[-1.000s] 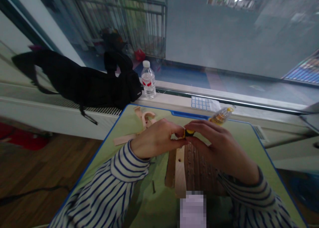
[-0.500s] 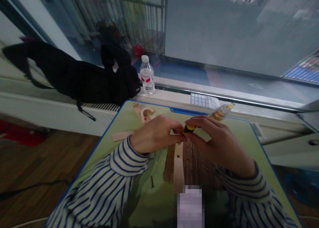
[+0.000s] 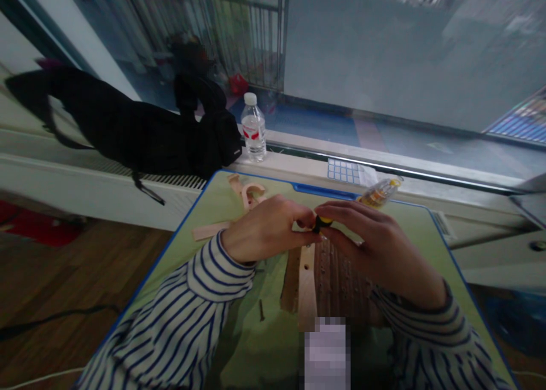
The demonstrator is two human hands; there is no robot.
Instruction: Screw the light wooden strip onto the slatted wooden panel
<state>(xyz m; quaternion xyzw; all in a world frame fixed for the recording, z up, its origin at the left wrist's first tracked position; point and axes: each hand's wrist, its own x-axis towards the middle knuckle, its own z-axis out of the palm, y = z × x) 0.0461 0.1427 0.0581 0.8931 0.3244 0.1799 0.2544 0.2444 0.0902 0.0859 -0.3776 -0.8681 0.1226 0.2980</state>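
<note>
My right hand (image 3: 379, 245) grips a short yellow-and-black screwdriver (image 3: 325, 222) between thumb and fingers. Against its dark end, the thumb and forefinger of my left hand (image 3: 273, 228) are pinched together; whatever lies between them is hidden. Below both hands is a pale wooden strip (image 3: 307, 287) with holes, lying along the left part of a brown, ridged block (image 3: 341, 282) that looks like stacked cardboard. My right hand covers part of this block. A loose screw (image 3: 261, 310) lies on the green tabletop (image 3: 243, 344) left of the strip.
Several pale wooden pieces, one a curved part (image 3: 251, 195), lie at the table's back left. A clear bottle with yellow contents (image 3: 379, 193) lies behind my right hand. On the sill are a water bottle (image 3: 255, 129), a black bag (image 3: 166, 140) and a blue-gridded sheet (image 3: 343, 171).
The screwdriver has turned slightly between my right fingers, with more of its black part showing. My left hand keeps its pinch in nearly the same place. The whole view has shifted slightly.
</note>
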